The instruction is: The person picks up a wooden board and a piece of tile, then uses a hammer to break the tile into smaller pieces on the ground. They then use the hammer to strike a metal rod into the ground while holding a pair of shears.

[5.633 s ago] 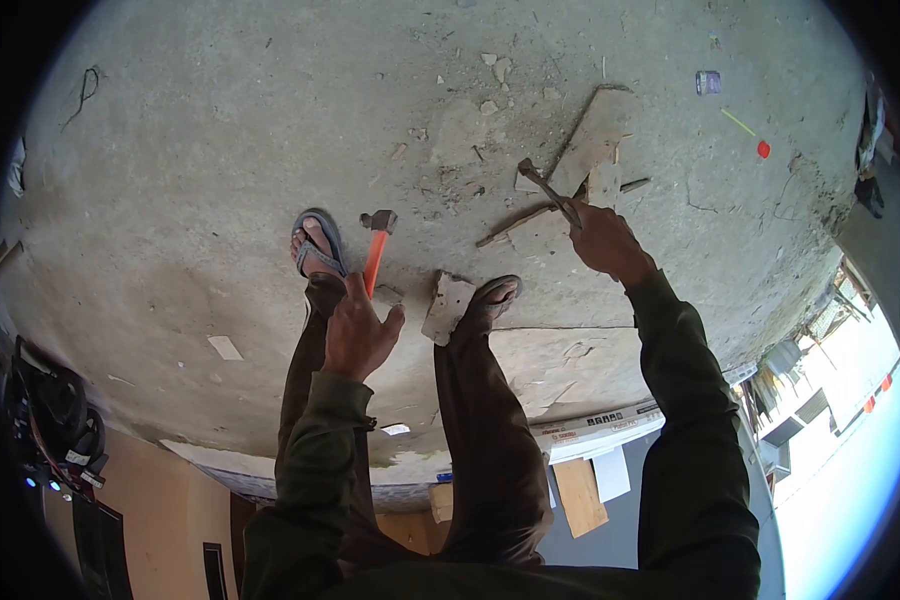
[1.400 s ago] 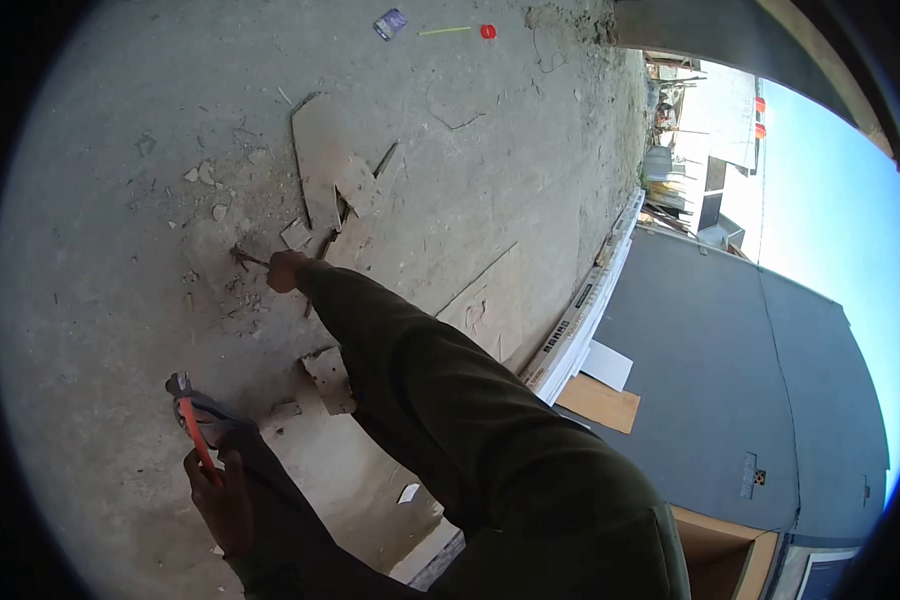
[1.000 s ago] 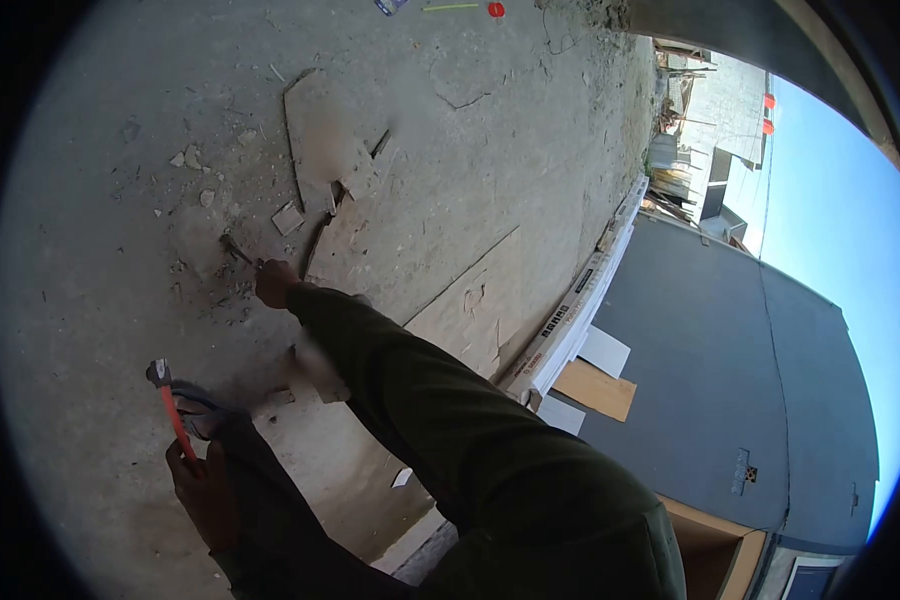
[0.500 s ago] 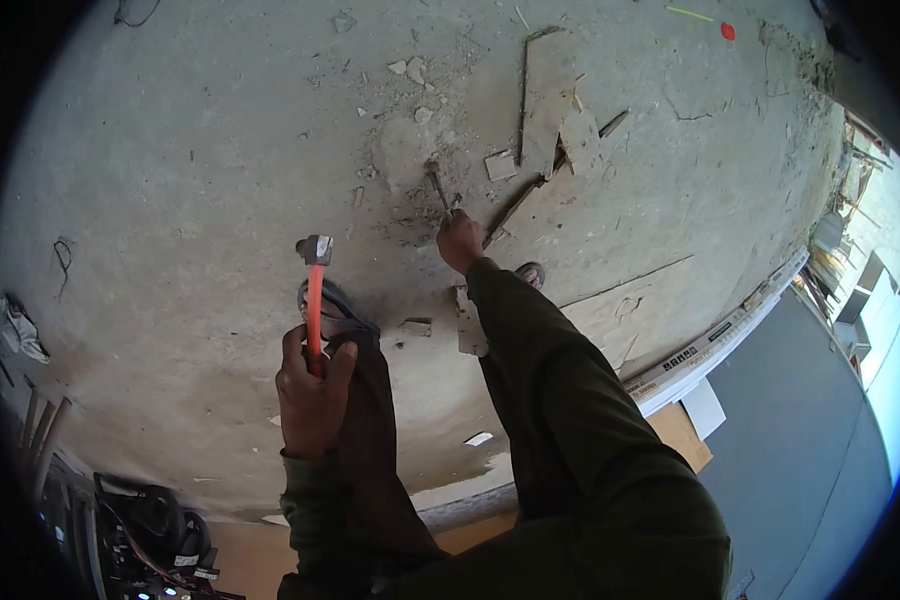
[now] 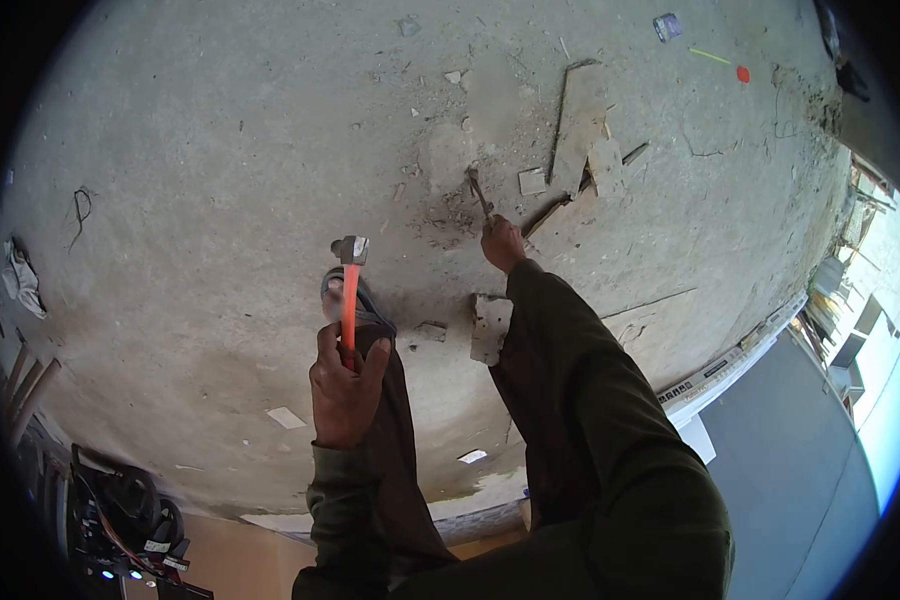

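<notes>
My left hand (image 5: 344, 385) grips the orange handle of a hammer (image 5: 349, 283), its steel head raised above my left foot in a sandal. My right hand (image 5: 503, 243) reaches forward and holds a thin metal chisel (image 5: 479, 193) with its tip set against the concrete floor (image 5: 220, 180). Chips and dust lie around the chisel's tip. Both arms wear dark green sleeves.
Broken flat slabs (image 5: 580, 130) lie just beyond the chisel, and another piece (image 5: 490, 327) rests by my right leg. A red-tipped stick (image 5: 722, 63) lies at the far right. The slab's edge drops off at the right. Dark gear (image 5: 120, 520) sits at the lower left.
The view has swung back from the right to centre on the floor. My left hand has lifted the hammer upright, and my right hand keeps the chisel on the same spot.
</notes>
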The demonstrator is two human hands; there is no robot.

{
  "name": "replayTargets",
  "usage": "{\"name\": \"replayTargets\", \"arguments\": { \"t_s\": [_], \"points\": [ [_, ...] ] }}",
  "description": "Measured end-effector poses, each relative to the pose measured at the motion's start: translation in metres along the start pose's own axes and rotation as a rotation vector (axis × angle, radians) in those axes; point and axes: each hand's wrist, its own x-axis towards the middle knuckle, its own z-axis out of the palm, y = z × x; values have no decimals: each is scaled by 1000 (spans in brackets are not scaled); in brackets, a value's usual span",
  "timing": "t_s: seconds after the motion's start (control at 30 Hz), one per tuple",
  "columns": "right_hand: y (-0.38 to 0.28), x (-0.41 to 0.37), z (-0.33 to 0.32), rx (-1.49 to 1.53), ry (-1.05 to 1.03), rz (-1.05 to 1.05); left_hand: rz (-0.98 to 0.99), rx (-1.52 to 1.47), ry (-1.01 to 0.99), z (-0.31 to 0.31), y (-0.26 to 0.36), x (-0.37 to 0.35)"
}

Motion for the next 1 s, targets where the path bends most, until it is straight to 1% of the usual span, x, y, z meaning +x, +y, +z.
{"name": "replayTargets", "arguments": {
  "t_s": [0.07, 0.1, 0.13, 0.2, 0.23, 0.27, 0.33, 0.37, 0.4, 0.47, 0.5, 0.53, 0.6, 0.67, 0.73, 0.77, 0.83, 0.87, 0.9, 0.93, 0.97, 1.0],
  "points": [
    [2, 17, -24, -128, -168, -34, -14, -13, -10, 1, -4, -4],
    [3, 27, -35, -134, -172, -34, -13, -22, -16, 2, -5, -5],
    [3, 39, -44, 1, -305, 81, -16, -24, -17, 3, -6, -5],
    [1, 58, -61, 275, -562, 312, 94, -26, 10, 9, -11, -5],
    [-8, 59, -68, 418, -690, 426, 93, -25, 12, 10, -12, -5],
    [-19, 58, -72, 419, -691, 424, 109, -25, 14, 10, -12, -4],
    [-48, 47, -76, 193, -657, 475, 124, -22, 13, 12, -11, -2],
    [-46, 42, -71, 143, -657, 429, 133, -23, 21, 12, -11, -1],
    [-38, 36, -62, 144, -662, 431, 139, -25, 28, 13, -11, 0],
    [-19, 27, -42, 177, -474, 270, 116, -7, 24, 13, -9, 4],
    [-19, 19, -32, 77, -374, 90, 93, 5, 15, 14, -7, 4],
    [-12, 15, -16, 81, -386, 103, 80, 15, 6, 14, -3, 3],
    [-5, 12, 6, -79, -75, 23, 3, 21, -28, 12, 9, 7],
    [-1, 13, 10, -19, -114, 7, 0, 28, -26, 12, 17, 9],
    [0, 8, 20, 97, -20, 92, -4, 32, -24, 15, 24, 9],
    [6, 8, 21, 140, 23, 46, -6, 33, -25, 15, 28, 10],
    [6, 14, 29, 190, 14, 24, -27, 43, -3, 12, 27, 22],
    [12, 9, 31, 207, 6, 22, -8, 48, 23, 13, 26, 22],
    [7, 7, 27, 165, -10, 68, 6, 49, 23, 19, 25, 16],
    [23, -23, 21, 140, -30, 122, -28, 54, -29, 21, 22, 2],
    [23, -17, 18, 143, -20, 77, -30, 66, -43, 22, 21, 4],
    [12, 9, 16, 155, 6, -4, -10, 70, -23, 23, 23, 15]
  ]
}}
